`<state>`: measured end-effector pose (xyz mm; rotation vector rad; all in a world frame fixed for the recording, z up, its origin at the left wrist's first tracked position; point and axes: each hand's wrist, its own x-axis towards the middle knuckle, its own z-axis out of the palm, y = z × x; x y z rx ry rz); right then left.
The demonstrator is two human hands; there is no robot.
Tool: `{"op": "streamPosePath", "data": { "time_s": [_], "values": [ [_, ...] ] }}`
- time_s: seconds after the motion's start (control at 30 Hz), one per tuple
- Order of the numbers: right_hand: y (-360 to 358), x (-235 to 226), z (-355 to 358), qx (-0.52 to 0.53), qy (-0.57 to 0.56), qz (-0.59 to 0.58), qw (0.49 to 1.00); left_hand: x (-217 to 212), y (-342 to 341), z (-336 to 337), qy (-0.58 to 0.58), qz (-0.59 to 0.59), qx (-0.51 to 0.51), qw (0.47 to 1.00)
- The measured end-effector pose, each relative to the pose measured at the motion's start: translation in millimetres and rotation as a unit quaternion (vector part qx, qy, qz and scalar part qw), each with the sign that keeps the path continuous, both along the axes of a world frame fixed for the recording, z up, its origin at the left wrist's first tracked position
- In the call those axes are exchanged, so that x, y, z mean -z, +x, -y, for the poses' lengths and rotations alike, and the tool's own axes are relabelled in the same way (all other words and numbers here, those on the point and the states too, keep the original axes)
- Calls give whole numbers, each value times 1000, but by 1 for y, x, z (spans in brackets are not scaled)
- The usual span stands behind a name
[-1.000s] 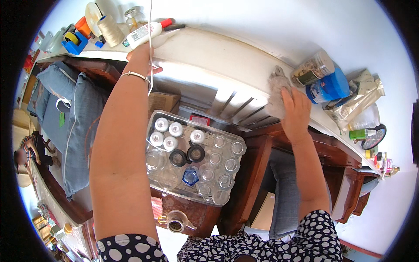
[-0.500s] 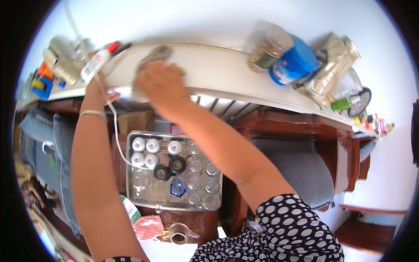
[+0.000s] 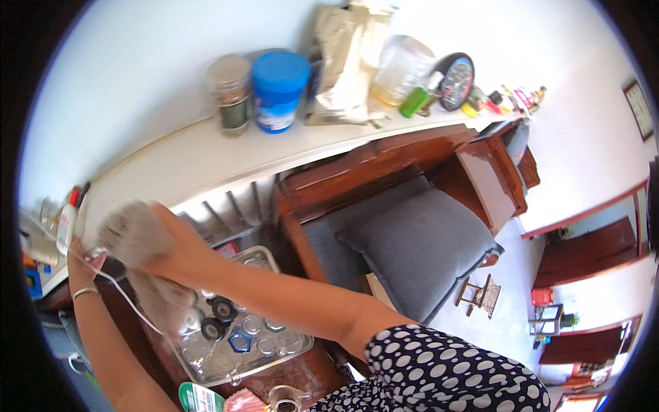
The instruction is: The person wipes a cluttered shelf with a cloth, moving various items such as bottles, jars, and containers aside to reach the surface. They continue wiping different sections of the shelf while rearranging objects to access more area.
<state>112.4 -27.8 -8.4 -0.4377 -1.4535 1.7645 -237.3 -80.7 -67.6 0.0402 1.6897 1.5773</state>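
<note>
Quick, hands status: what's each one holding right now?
Left hand: closed on a white cord.
Right hand: holding a grey cloth against the white shelf.

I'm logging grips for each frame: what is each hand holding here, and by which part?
The right hand grips a grey cloth, bunched at its upper part. The left hand pinches a white cable near its upper end.

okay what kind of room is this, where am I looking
Most likely a living room in a home. A wooden armchair with grey cushions stands under a white ledge crowded with household jars, among them a blue-lidded tub, and the right hand presses a grey cloth to it.
</note>
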Motion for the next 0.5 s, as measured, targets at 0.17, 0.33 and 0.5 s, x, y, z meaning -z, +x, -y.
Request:
{"op": "streamPosePath", "data": {
  "time_s": [0.17,0.33,0.5],
  "values": [
    [194,1,43,-96,7,258,961,39,-61,26,56,-68,17,996],
    [384,54,127,-48,-220,313,923,63,-99,42,14,63,-56,996],
    [436,66,170,-68,-298,375,875,73,-111,137,10,-205,-64,977]
  ]
}}
